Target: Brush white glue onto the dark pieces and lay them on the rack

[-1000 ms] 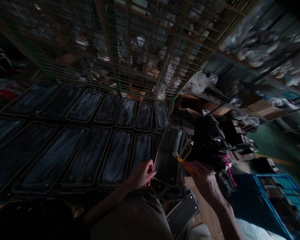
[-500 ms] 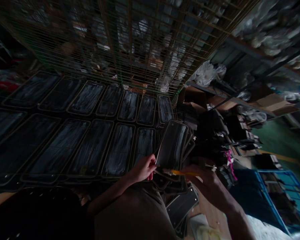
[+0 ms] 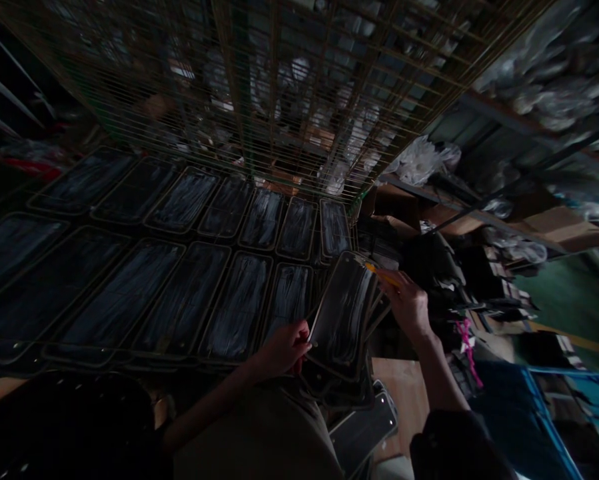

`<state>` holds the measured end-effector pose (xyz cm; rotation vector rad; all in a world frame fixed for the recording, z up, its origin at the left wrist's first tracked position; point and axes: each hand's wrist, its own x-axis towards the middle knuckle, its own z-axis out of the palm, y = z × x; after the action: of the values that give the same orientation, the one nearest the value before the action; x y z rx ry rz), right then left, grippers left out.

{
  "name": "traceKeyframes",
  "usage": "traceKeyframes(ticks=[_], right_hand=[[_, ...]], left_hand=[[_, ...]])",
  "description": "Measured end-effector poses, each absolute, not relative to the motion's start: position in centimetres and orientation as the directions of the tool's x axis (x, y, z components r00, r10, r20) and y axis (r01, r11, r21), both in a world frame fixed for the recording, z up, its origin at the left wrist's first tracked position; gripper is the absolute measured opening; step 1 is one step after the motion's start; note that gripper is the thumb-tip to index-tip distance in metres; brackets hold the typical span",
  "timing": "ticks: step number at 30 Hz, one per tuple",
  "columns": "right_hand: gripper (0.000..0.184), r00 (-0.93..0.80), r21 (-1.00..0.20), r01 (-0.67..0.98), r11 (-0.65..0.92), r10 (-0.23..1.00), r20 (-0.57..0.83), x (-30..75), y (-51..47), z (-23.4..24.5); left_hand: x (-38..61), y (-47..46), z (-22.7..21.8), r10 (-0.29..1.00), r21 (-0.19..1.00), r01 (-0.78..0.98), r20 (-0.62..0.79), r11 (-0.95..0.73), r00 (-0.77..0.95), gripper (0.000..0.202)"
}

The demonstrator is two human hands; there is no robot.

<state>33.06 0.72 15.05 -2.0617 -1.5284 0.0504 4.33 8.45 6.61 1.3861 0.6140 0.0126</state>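
My left hand (image 3: pixel 286 347) pinches the near left edge of a dark rectangular panel (image 3: pixel 340 313) with rounded corners and a light rim. The panel lies tilted on a stack of similar panels. In my right hand (image 3: pixel 408 303) is a brush with an orange-yellow handle (image 3: pixel 386 275); its tip meets the panel's far end. Whitish streaks run lengthwise along the panel's right side. Both hands are closed. To the left, several like panels (image 3: pixel 239 303) lie in two rows, most streaked with white.
A wire mesh cage wall (image 3: pixel 259 87) rises behind the rows. Shelves with plastic bags (image 3: pixel 419 160) and a cardboard box (image 3: pixel 554 223) stand at the right. Another dark panel (image 3: pixel 364 427) lies below the stack, by a wooden board (image 3: pixel 402 393). A blue-framed crate (image 3: pixel 544 413) is at the lower right.
My right hand has moved the brush from the panel's near end up to its far end. White streaks on the panel look wider. My left hand keeps its hold on the edge.
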Motion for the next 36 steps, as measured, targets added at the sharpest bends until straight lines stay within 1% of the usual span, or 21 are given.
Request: traceKeyframes(ticks=[2, 4, 5, 7, 9, 10, 12, 15, 18, 20, 22, 29, 32, 36], right_hand=[[0.027, 0.323, -0.392, 0.899, -0.195, 0.9, 0.292, 32.1, 0.7, 14.8], [0.027, 0.287, -0.376, 0.908, -0.184, 0.927, 0.24, 30.8, 0.1, 14.7], [0.026, 0.267, -0.401, 0.9, -0.171, 0.943, 0.196, 30.2, -0.4, 14.8], [0.025, 0.238, -0.494, 0.855, -0.156, 0.965, 0.107, 29.4, -1.3, 15.1], [0.025, 0.26, -0.577, 0.8, -0.165, 0.962, 0.084, 29.2, -1.5, 15.5], [0.025, 0.286, -0.599, 0.783, -0.171, 0.953, 0.101, 29.4, -1.2, 15.6], [0.026, 0.334, -0.599, 0.782, -0.172, 0.927, 0.169, 30.2, 0.1, 15.5], [0.027, 0.345, -0.518, 0.838, -0.17, 0.901, 0.264, 31.6, 2.5, 14.7], [0.028, 0.323, -0.436, 0.883, -0.175, 0.9, 0.293, 32.3, 3.7, 13.6], [0.028, 0.296, -0.432, 0.887, -0.165, 0.92, 0.256, 32.1, 3.3, 13.2], [0.027, 0.275, -0.456, 0.875, -0.162, 0.942, 0.192, 31.1, 2.3, 13.3], [0.023, 0.208, -0.624, 0.765, -0.16, 0.978, 0.005, 24.7, -3.1, 16.4], [0.022, 0.215, -0.665, 0.724, -0.182, 0.976, -0.033, 22.6, -5.4, 17.2], [0.023, 0.229, -0.729, 0.636, -0.255, 0.964, -0.137, 21.6, -8.2, 17.7]], left_hand=[[4.3, 8.5, 6.9, 0.36, 0.913, 0.348, -0.405, 0.214, 0.84, 0.01], [4.3, 8.6, 7.1, 0.355, 0.913, 0.347, -0.404, 0.215, 0.843, 0.009], [4.3, 8.6, 7.2, 0.354, 0.914, 0.345, -0.402, 0.214, 0.845, 0.009], [4.3, 8.6, 7.4, 0.351, 0.916, 0.338, -0.397, 0.217, 0.848, 0.01], [4.3, 8.6, 7.3, 0.349, 0.918, 0.327, -0.388, 0.223, 0.853, 0.011], [4.2, 8.6, 7.3, 0.349, 0.92, 0.322, -0.384, 0.224, 0.855, 0.012], [4.2, 8.6, 7.2, 0.351, 0.923, 0.315, -0.378, 0.223, 0.857, 0.013], [4.2, 8.6, 7.2, 0.351, 0.917, 0.326, -0.39, 0.228, 0.852, 0.012], [4.3, 8.7, 7.2, 0.355, 0.914, 0.337, -0.399, 0.224, 0.846, 0.01], [4.3, 8.7, 7.1, 0.367, 0.918, 0.335, -0.392, 0.212, 0.843, 0.009], [4.3, 8.7, 7.0, 0.37, 0.92, 0.333, -0.388, 0.207, 0.844, 0.009], [4.2, 8.8, 6.6, 0.35, 0.919, 0.3, -0.376, 0.255, 0.858, 0.013], [4.1, 8.7, 6.3, 0.349, 0.917, 0.293, -0.377, 0.27, 0.858, 0.013], [3.9, 8.7, 6.0, 0.338, 0.919, 0.277, -0.365, 0.281, 0.868, 0.014]])
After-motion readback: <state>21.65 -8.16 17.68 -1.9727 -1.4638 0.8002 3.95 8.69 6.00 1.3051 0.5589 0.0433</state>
